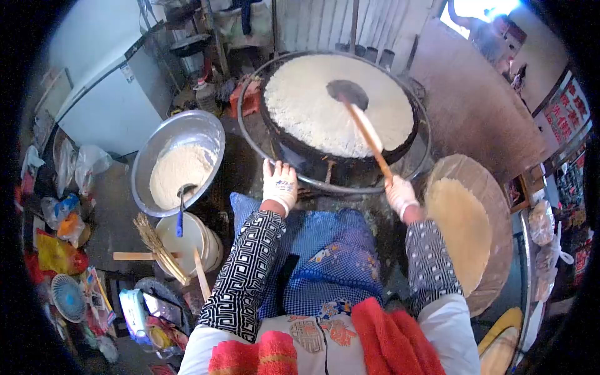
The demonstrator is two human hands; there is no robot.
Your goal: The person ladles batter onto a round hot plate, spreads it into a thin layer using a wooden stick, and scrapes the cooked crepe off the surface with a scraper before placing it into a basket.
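My right hand (402,196), in a white glove, is closed around the handle end of a long wooden spreader (369,136). The spreader's far end reaches a dark bare patch near the middle of a large round griddle (400,149), which is covered by a pale, lumpy layer of batter (306,103). My left hand (279,186), also gloved, has its fingers stretched and apart, with the fingertips at the metal ring (245,128) around the griddle. Its palm side is hidden.
On the left stands a metal basin (142,159) of pale batter with a blue-handled ladle (180,215). Below it, a white bucket (214,245) has a straw brush (161,247) and wooden sticks across it. A round tray (497,250) on the right holds a thin, tan flatbread (459,225).
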